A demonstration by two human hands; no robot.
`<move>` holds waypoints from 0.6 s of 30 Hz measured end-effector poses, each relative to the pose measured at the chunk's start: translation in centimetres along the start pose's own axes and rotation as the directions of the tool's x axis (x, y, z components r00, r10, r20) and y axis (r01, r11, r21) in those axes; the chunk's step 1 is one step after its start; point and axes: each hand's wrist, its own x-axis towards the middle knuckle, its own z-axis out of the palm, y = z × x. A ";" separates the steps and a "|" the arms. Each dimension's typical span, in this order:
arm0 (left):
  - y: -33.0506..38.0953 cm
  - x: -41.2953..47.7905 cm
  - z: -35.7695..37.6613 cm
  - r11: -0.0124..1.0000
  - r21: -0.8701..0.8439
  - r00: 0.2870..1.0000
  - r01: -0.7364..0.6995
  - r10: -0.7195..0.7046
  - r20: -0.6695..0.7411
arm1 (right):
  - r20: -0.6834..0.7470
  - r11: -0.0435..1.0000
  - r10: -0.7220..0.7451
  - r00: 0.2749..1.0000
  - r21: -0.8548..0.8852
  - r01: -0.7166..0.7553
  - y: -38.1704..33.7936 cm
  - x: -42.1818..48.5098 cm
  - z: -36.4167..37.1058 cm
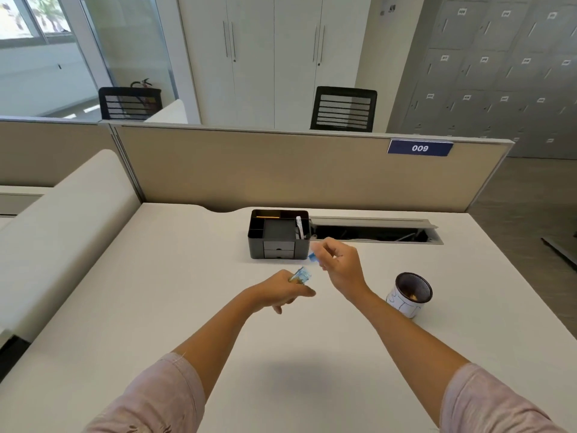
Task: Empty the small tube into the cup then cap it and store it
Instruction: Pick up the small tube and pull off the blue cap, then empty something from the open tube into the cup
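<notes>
My left hand (pixel 282 290) grips a small clear tube (pixel 300 275) with bluish and yellowish contents; its top end sticks up out of my fist. Just up and to the right, my right hand (pixel 338 262) pinches a small blue cap (pixel 313 257) between its fingertips, a short gap away from the tube. The cup (pixel 409 295), a mesh cup with a white paper wrap, stands on the desk to the right of my right forearm, with something small and tan inside. Both hands hover above the white desk (pixel 187 292).
A black desk organiser (pixel 278 234) with small drawers and compartments stands behind my hands. An open cable tray slot (pixel 374 234) runs along the desk's back. A beige partition (pixel 281 170) closes off the far edge. Another desk divider lies to the left.
</notes>
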 end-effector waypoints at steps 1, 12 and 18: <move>-0.9 0.0 0.0 1.000 -0.001 1.000 0.017 -0.017 0.014 | 0.013 0.999 0.020 1.000 0.036 -0.020 0.3 0.0 0.0; -8.6 -0.3 2.0 0.981 -0.157 0.991 0.113 -0.123 -0.054 | 0.189 0.881 0.472 0.861 -0.122 -0.457 10.3 -6.0 3.4; -12.3 -0.2 3.9 0.984 -0.180 0.983 0.019 -0.051 -0.178 | 0.251 0.849 0.528 0.811 -0.181 -0.496 14.0 -11.2 5.9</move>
